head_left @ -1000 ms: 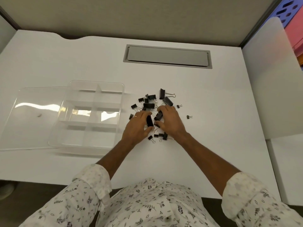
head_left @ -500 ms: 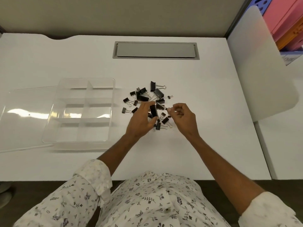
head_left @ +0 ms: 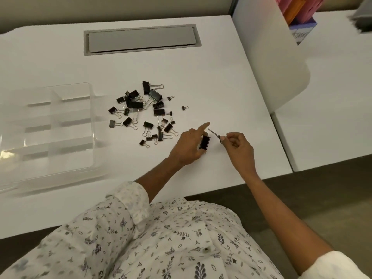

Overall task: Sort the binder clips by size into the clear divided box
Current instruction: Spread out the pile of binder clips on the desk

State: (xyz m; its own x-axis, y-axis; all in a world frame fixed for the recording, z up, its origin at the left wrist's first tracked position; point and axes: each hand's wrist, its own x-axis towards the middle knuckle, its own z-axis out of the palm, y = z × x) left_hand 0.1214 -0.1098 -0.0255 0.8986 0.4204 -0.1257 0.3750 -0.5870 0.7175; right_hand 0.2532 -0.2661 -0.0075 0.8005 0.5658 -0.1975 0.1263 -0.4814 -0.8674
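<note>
A pile of several black binder clips [head_left: 145, 111] in different sizes lies on the white desk, right of the clear divided box [head_left: 56, 127], whose compartments hold nothing. My left hand [head_left: 189, 146] grips a large black binder clip [head_left: 205, 142] just right of the pile, index finger stretched out. Close beside it, my right hand [head_left: 239, 148] pinches the wire end of a small clip [head_left: 215, 134] between thumb and fingertips. Both hands hover low over the desk, apart from the pile.
The box's clear lid [head_left: 8, 154] lies open at the far left. A grey cable hatch [head_left: 141, 38] sits at the back of the desk. A white panel [head_left: 271, 57] rises at the right, with coloured files [head_left: 296, 9] behind it. Two tiny clips [head_left: 184, 107] lie apart from the pile.
Both hands have lifted out of the pile and moved right and nearer to me, the left carrying the large clip, the right a small one. The view has swung right.
</note>
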